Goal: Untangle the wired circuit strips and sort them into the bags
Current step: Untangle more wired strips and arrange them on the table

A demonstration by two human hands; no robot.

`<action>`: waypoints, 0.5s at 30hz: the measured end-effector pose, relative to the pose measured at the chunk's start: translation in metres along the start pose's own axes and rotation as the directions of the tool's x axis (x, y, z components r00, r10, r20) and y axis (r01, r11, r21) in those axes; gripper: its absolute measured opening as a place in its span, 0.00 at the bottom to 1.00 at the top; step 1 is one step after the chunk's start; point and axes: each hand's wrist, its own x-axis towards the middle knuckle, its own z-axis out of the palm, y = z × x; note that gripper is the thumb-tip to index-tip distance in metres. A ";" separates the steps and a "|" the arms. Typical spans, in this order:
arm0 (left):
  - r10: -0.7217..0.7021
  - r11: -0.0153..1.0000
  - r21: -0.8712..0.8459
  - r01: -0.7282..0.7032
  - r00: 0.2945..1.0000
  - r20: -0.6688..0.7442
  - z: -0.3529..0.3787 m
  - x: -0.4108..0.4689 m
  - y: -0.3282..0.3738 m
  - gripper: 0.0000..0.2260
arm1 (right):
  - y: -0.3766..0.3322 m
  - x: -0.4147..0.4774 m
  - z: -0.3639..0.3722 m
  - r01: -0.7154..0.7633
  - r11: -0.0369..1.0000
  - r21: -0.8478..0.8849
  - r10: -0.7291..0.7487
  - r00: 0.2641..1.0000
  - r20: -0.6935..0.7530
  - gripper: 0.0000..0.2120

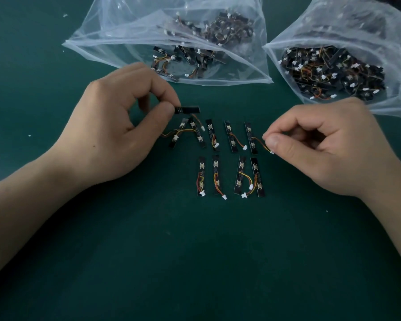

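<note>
Mat (195, 262), left grip (116, 126) pinches strip (190, 110), right grip (329, 144) wire (261, 143)

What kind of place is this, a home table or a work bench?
Most likely an electronics sorting bench; the room itself is out of view. Signs: the green mat, two clear bags full of wired circuit strips, more strips laid in rows.

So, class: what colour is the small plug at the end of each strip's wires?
White; the head view shows it best, as on this plug.
</note>
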 end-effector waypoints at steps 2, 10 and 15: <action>0.159 0.986 -0.058 -0.155 0.984 0.084 -0.001 0.000 -0.003 0.04 | 0.000 0.000 0.000 -0.002 1.000 -0.006 0.002 1.000 -0.003 0.05; 0.271 0.950 -0.228 -0.213 0.925 0.267 -0.006 -0.001 -0.011 0.05 | 0.000 0.000 -0.001 -0.005 1.000 -0.010 0.005 1.000 -0.003 0.04; 0.350 0.937 -0.082 -0.341 0.899 0.263 -0.011 -0.001 -0.007 0.04 | 0.001 0.000 -0.001 0.000 1.000 -0.012 0.000 1.000 0.006 0.05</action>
